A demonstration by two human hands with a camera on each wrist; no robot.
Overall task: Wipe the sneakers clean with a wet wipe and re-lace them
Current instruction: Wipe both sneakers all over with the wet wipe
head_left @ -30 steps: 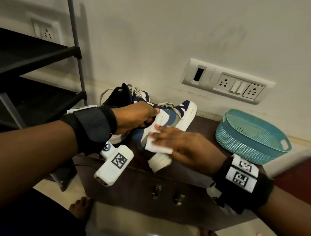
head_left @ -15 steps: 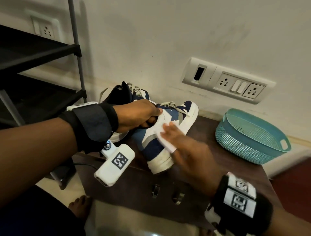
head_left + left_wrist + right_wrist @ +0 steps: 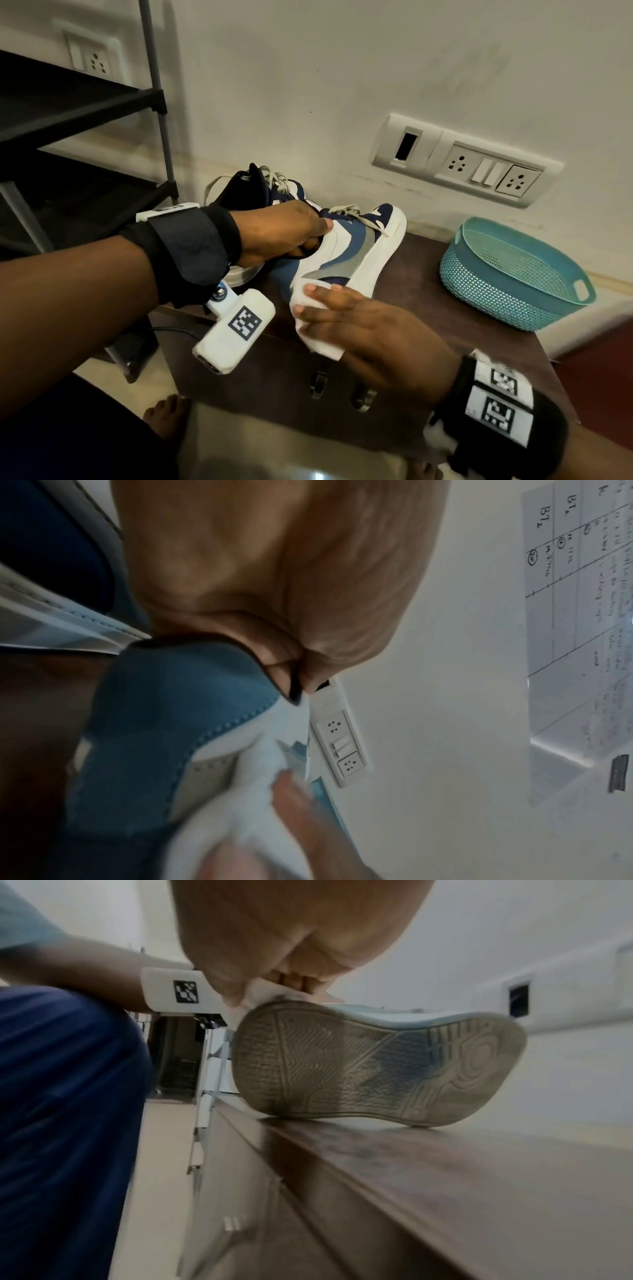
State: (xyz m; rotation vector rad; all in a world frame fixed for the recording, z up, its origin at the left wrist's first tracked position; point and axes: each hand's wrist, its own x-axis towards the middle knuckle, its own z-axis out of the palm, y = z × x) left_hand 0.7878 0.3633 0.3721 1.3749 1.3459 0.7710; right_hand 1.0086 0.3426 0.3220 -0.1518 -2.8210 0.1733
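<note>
Blue, white and grey, the near sneaker (image 3: 346, 250) is tipped onto its side on the dark wooden cabinet top (image 3: 438, 308), its worn sole (image 3: 373, 1066) facing the right wrist camera. The left hand (image 3: 281, 233) grips it at the collar, fingers curled into the opening. The right hand (image 3: 363, 325) presses a white wet wipe (image 3: 317, 329) against the heel end, fingers laid over the wipe and thumb under it. A second sneaker (image 3: 260, 186) with loose laces stands behind, near the wall. A teal basket (image 3: 513, 274) sits well apart to the right.
</note>
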